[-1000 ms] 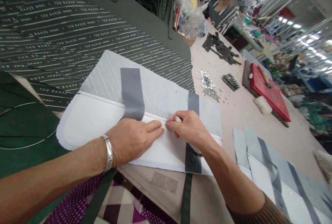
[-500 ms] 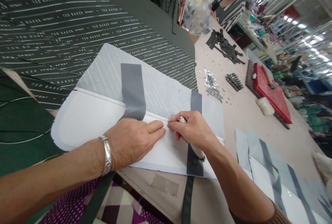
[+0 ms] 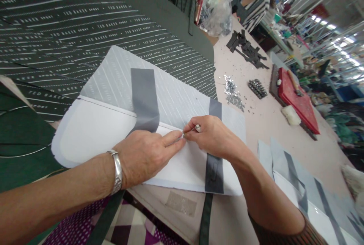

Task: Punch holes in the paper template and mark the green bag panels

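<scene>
Lying flat on the white and pale grey bag panel [image 3: 99,127], my left hand [image 3: 150,154] has its fingers stretched out towards the stitched seam. Its fingertips meet the fingertips of my right hand [image 3: 207,135]. My right hand is closed in a pinch at the seam and keeps a white pen-like tool [image 3: 198,127] in its grip; only the tool's end shows. Whatever small thing may be between the pinching fingertips is too small to make out. Two dark grey straps, a left one [image 3: 143,89] and a right one [image 3: 214,178], cross the panel.
Dark printed fabric [image 3: 85,29] spreads behind the panel. On the table are silver metal bits [image 3: 231,93], dark studs [image 3: 257,88], black strips [image 3: 247,50] and a red board [image 3: 297,101] with a hammer [image 3: 295,82]. More panels [image 3: 309,188] lie right. A person [image 3: 256,10] is beyond.
My right hand has shifted slightly left and turned, so the tool's long white body is now hidden. My left fingertips have slid right to meet it. The panel has moved slightly left.
</scene>
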Demonstrator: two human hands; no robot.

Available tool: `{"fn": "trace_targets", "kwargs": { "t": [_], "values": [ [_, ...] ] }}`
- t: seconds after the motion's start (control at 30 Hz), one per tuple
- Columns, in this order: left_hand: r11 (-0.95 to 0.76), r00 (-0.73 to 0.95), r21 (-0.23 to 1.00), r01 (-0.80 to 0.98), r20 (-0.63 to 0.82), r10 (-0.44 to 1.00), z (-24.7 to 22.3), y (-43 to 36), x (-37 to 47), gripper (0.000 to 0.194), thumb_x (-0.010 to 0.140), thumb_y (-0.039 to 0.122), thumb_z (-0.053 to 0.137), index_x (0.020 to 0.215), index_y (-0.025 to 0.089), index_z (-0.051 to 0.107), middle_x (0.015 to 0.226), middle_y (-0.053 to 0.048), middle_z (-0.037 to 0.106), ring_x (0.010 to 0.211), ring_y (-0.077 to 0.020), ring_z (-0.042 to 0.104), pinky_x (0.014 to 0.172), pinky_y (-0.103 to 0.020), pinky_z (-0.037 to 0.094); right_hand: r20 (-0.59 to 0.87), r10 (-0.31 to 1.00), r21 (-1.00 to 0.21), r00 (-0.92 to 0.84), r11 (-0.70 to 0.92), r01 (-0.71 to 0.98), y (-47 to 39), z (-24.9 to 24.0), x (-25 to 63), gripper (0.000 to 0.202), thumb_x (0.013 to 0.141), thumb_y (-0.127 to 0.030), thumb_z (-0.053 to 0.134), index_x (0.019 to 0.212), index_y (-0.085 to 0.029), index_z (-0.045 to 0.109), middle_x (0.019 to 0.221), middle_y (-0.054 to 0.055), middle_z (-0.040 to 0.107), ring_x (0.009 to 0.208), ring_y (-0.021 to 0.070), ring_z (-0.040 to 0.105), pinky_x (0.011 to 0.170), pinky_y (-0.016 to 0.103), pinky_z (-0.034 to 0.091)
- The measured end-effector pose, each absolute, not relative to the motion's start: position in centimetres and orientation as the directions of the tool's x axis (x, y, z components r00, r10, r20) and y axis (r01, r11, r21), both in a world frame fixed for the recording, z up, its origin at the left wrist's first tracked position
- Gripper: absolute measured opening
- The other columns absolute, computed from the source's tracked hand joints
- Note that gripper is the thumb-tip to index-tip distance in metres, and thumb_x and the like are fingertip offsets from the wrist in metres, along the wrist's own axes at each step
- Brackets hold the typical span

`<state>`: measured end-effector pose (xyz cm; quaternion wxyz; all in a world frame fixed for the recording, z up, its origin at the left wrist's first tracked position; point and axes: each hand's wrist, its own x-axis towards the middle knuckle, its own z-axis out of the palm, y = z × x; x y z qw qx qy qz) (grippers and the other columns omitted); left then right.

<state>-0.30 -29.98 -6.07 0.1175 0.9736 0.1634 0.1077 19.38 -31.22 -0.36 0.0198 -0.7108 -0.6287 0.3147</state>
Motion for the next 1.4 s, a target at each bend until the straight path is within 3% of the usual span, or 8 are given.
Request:
{"fn": "trace_targets", "kwargs": {
  "t": [0.07,0.13,0.23,0.33,0.53,0.73,1.03,1.4],
  "values": [
    [-0.936,0.938,0.208,0.285,0.139,0.317,-5.8,-29.9,-0.3,0.037,0.091,0.011,0.043,0.126,0.017,0.052,0.135,-0.008,0.056,0.081,-0.0178,0.068,0.057,-0.029,0.050,-0.389,0.921,-0.443,0.009,-0.195,0.875,-31.4,0.1,19.8,0.013,0.077,-0.015,0.061,0.070,-0.019,0.071,0.060,0.000,0.066,0.056,0.0112,0.055,0.053,0.024,0.036],
    [-0.941,0.945,0.180,0.286,0.111,0.309,-5.7,-29.8,-0.2,0.039,0.091,0.011,0.044,0.129,0.018,0.051,0.143,-0.008,0.049,0.079,-0.0170,0.068,0.058,-0.030,0.051,-0.294,0.953,-0.584,0.070,-0.237,0.777,-32.3,0.4,20.2,0.017,0.084,-0.023,0.059,0.074,-0.019,0.071,0.065,0.000,0.067,0.054,0.0098,0.052,0.051,0.024,0.036],
    [-0.942,0.946,0.165,0.294,0.088,0.311,-5.6,-29.8,-0.1,0.040,0.092,0.014,0.044,0.131,0.019,0.051,0.147,-0.007,0.044,0.077,-0.0164,0.068,0.057,-0.031,0.050,-0.077,0.936,-0.898,0.343,-0.214,0.384,-34.4,0.4,20.4,0.020,0.089,-0.035,0.055,0.090,-0.021,0.070,0.060,-0.004,0.058,0.044,0.0072,0.043,0.046,0.023,0.035],
    [-0.940,0.946,0.165,0.300,0.073,0.315,-5.5,-29.8,0.0,0.041,0.092,0.017,0.044,0.131,0.019,0.052,0.145,-0.006,0.047,0.076,-0.0161,0.068,0.055,-0.029,0.046,-0.017,0.844,-0.999,0.535,-0.041,0.033,-36.3,-0.1,19.8,0.015,0.087,-0.034,0.060,0.091,-0.021,0.068,0.053,-0.007,0.048,0.045,0.0077,0.043,0.049,0.023,0.040],
    [-0.951,0.953,0.144,0.275,0.090,0.290,-5.9,-29.7,0.1,0.041,0.091,0.014,0.041,0.131,0.018,0.051,0.142,-0.003,0.050,0.070,-0.0144,0.065,0.050,-0.029,0.042,-0.143,0.745,-0.868,0.651,0.222,-0.444,-36.2,-0.8,20.0,0.020,0.089,-0.031,0.056,0.074,-0.020,0.062,0.043,-0.013,0.022,0.035,0.0049,0.022,0.042,0.020,0.032],
    [-0.943,0.940,0.139,0.302,0.119,0.319,-6.5,-29.8,0.0,0.042,0.088,0.017,0.046,0.130,0.021,0.052,0.141,-0.001,0.052,0.071,-0.0161,0.065,0.053,-0.034,0.046,-0.283,0.708,-0.644,0.647,0.360,-0.675,-33.7,-3.3,21.7,0.040,0.099,-0.032,0.036,0.068,-0.018,0.058,0.037,-0.013,0.027,0.030,0.0048,0.020,0.037,0.018,0.023],
    [-0.930,0.939,0.181,0.319,0.069,0.336,-6.2,-29.8,0.3,0.042,0.090,0.017,0.044,0.131,0.022,0.050,0.143,0.000,0.049,0.071,-0.0173,0.065,0.053,-0.036,0.046,-0.285,0.730,-0.644,0.621,0.334,-0.689,-33.5,-5.5,21.2,0.032,0.096,-0.032,0.045,0.069,-0.019,0.056,0.037,-0.014,0.027,0.029,0.0046,0.023,0.036,0.016,0.024],
    [-0.919,0.938,0.226,0.322,0.055,0.342,-5.9,-29.7,0.3,0.044,0.090,0.017,0.043,0.133,0.022,0.050,0.144,0.002,0.048,0.071,-0.0175,0.065,0.054,-0.037,0.046,-0.340,0.707,-0.562,0.620,0.376,-0.737,-33.2,-5.3,20.9,0.040,0.100,-0.028,0.032,0.069,-0.017,0.055,0.035,-0.013,0.029,0.027,0.0037,0.026,0.034,0.016,0.022]
  ]
}}
